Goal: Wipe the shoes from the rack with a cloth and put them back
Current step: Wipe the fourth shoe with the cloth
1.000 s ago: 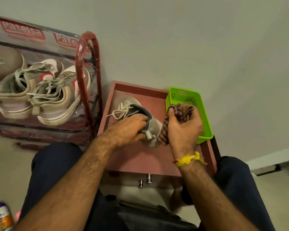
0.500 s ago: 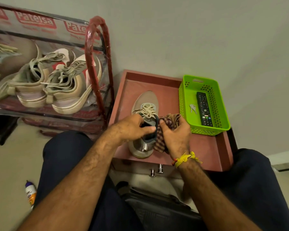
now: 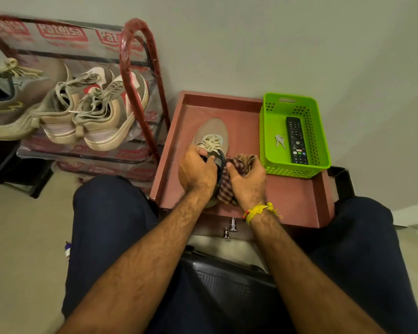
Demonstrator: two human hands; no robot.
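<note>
The shoe (image 3: 214, 131) stands on the tray (image 3: 297, 201) beside the rack (image 3: 140, 68), its collar gripped by the left hand (image 3: 197, 171), while the right hand (image 3: 247, 182) clutches the cloth (image 3: 229, 186) against its side.

Both bare forearms reach forward, converging. Left hand (image 3: 196, 170) knuckles up, fingers curled round the shoe's (image 3: 212, 133) collar. Right hand (image 3: 247, 180) just beside, fingers bunching the checked cloth (image 3: 227, 186).
</note>
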